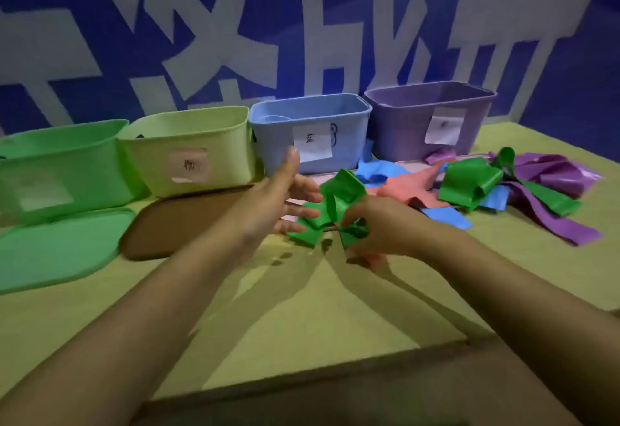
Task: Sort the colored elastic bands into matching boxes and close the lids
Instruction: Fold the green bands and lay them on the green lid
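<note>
A blue wall [553, 56] with large pale characters is seen behind a yellow-green table [302, 308]. Four open boxes are lined up along the table's far side: a green box [60, 170] at the left, then a light green box [191, 150], a blue box [312, 130] and a purple box [429, 117], each with a paper label on its front. A green lid [57, 251] is laid flat in front of the green box, and a brown lid [181, 221] beside it. A loose pile of bands [503, 187] — green, blue, salmon and purple — is spread on the table before the purple box. A folded green band [330, 206] is held just above the table, in front of the blue box. It is pinched from the right by the curled fingers of the right hand [372, 227], while the left hand [285, 191] is held open — fingers straight and spread, tips touching the band.
</note>
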Tool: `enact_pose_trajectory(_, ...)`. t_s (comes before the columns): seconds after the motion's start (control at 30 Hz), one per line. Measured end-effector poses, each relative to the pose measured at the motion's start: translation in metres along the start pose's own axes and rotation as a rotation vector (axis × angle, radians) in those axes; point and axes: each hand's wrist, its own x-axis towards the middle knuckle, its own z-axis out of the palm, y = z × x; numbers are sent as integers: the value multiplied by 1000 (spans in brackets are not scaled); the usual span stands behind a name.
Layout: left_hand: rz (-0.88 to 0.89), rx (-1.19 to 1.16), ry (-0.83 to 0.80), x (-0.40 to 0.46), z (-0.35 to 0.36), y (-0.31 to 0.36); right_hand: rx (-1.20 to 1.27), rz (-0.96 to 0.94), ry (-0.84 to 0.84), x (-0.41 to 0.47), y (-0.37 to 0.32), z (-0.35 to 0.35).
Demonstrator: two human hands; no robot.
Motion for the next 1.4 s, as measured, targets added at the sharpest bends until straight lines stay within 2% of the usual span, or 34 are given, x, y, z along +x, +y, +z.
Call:
enact_pose_trajectory(0.2, 2, 39, 84, -44, 11, -12, 64, 160, 154, -14, -18, 4)
enact_pose_trajectory(0.37, 58, 56, 158, -57, 6, -2, 502, 285, 342, -19, -28, -25)
enact_pose_trajectory(0.6, 109, 86, 219, -57, 6, 30, 845, 473, 331, -14, -30, -56)
enact_pose_trajectory(0.67, 106, 82, 228, -54, 6, 34, 845, 413, 417, -11, -30, -62)
enact_pose_trajectory(0.77, 174, 137, 265, -50, 5, 39, 741, 206, 606, -11, -37, -75)
enact_pose_trajectory(0.87, 313, 213, 308, -48, 5, 45, 594, -8, 649, -19, -53, -92)
enact_pose_trajectory(1.0, 460, 194, 312, -52, 6, 65, 453, -198, 706, -37, -75, -112)
enact_pose_trajectory(1.23, 555, 99, 242, -85, 18, 110, 546, -351, 864, -75, -99, -139)
enact_pose_trajectory(1.4, 579, 63, 247, -116, 25, 126, 794, -392, 895, -109, -117, -137)
